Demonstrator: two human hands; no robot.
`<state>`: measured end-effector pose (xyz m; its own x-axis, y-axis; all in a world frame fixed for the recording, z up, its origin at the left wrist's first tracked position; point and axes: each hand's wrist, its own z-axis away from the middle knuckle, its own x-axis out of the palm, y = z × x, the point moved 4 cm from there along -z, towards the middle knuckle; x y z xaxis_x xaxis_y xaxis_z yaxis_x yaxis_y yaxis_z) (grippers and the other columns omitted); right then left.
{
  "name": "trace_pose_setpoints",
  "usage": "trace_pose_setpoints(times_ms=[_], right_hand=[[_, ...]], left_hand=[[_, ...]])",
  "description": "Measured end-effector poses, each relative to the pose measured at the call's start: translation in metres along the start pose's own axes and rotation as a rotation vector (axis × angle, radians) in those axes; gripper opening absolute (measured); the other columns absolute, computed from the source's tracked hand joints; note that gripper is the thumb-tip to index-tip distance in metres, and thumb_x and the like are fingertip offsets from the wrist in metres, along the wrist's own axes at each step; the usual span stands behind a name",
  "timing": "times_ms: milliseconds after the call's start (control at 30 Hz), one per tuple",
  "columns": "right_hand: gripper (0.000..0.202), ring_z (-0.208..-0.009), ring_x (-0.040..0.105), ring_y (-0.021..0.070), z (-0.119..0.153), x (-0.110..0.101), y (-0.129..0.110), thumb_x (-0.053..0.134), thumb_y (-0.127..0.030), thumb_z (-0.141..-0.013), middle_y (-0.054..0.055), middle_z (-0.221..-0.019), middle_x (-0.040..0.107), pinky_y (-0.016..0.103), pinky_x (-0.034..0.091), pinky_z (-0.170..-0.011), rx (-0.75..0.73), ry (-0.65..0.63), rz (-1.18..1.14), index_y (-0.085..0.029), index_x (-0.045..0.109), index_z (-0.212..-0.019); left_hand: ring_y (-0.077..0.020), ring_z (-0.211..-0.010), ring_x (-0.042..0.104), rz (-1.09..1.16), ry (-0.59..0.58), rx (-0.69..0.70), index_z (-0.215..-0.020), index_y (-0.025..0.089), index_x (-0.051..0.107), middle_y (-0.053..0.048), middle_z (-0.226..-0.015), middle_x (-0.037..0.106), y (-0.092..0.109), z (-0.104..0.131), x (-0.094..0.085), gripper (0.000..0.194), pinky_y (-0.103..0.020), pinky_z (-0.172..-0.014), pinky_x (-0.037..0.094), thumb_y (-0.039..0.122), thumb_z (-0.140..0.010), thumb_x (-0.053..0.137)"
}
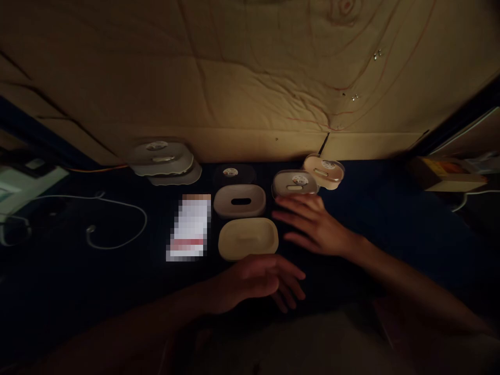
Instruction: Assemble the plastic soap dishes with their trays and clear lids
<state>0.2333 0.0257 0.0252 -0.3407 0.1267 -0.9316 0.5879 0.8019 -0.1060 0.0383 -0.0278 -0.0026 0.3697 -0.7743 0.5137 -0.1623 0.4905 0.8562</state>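
My left hand [261,281] is open and holds nothing, its fingers spread just in front of a cream oval tray [248,239]. My right hand [308,221] is also open and empty, right of that tray and in front of a lidded oval box with a round sticker [278,182]; whether its fingers touch the box I cannot tell. Behind the cream tray lies a pale oval piece with a dark slot [222,202]. A dark box with a sticker [242,174] sits behind that piece. At the back right stands a peach lidded box [330,177].
Wavy-edged clear containers [162,161] are stacked at the back left. A lit phone [189,229] lies left of the trays, with a white cable [117,247] farther left. A yellow carton [449,174] stands at the right. A wood-patterned panel [250,104] rises behind.
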Motion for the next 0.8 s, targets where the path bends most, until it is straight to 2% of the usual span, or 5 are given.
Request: trace_pose_setpoints(times_ms=[133,300,467,600,800], right_hand=[[0.042,-0.143,0.053,0.0287,0.002,0.018,-0.04,0.051,-0.045,-0.11,0.012,-0.152,0.063,0.051,0.039,-0.116,-0.251,-0.074,-0.124,-0.018,0.063,-0.14],[0.028,-0.115,0.069,0.0241,0.001,0.027,-0.034,0.046,-0.025,-0.111,0.009,-0.116,0.079,0.049,0.043,-0.108,-0.257,-0.011,-0.138,-0.017,0.072,-0.12],[0.026,-0.103,0.069,0.0226,0.0,0.006,-0.019,0.05,-0.027,-0.111,0.007,-0.106,0.077,0.043,0.052,-0.094,-0.099,0.0,-0.24,-0.022,0.07,-0.127],[0.026,-0.108,0.069,0.0221,0.005,-0.012,-0.006,0.052,-0.025,-0.11,0.008,-0.114,0.074,0.041,0.056,-0.094,0.185,0.202,-0.426,-0.024,0.069,-0.129],[0.033,-0.108,0.066,0.0234,0.016,-0.026,-0.009,0.049,-0.017,-0.107,0.006,-0.113,0.069,0.042,0.055,-0.094,0.238,0.432,-0.37,-0.027,0.066,-0.133]], left_hand=[[-0.0253,-0.094,0.076,0.002,-0.018,0.044,-0.131,0.019,0.071,-0.017,-0.113,0.076,0.009,0.004,0.004,0.056,-0.038,-0.085,0.059,0.063,-0.096,0.065],[-0.0226,-0.078,0.073,0.022,0.158,0.138,-0.115,0.016,0.076,-0.011,-0.094,0.075,0.016,0.003,0.0,0.051,-0.034,-0.07,0.06,0.062,-0.093,0.068],[-0.0119,-0.051,0.052,0.004,0.531,0.308,-0.073,0.017,0.068,0.0,-0.061,0.055,0.028,0.007,-0.015,0.039,-0.021,-0.044,0.04,0.051,-0.093,0.068],[-0.0069,-0.038,0.036,0.023,0.456,0.119,-0.052,0.018,0.052,0.005,-0.043,0.037,0.017,0.002,-0.019,0.058,-0.02,-0.039,0.026,0.055,-0.096,0.06],[-0.0269,-0.082,0.077,0.431,0.439,-0.021,-0.124,0.011,0.073,-0.019,-0.1,0.08,0.01,-0.006,-0.027,0.09,-0.035,-0.062,0.062,0.079,-0.1,0.02]])
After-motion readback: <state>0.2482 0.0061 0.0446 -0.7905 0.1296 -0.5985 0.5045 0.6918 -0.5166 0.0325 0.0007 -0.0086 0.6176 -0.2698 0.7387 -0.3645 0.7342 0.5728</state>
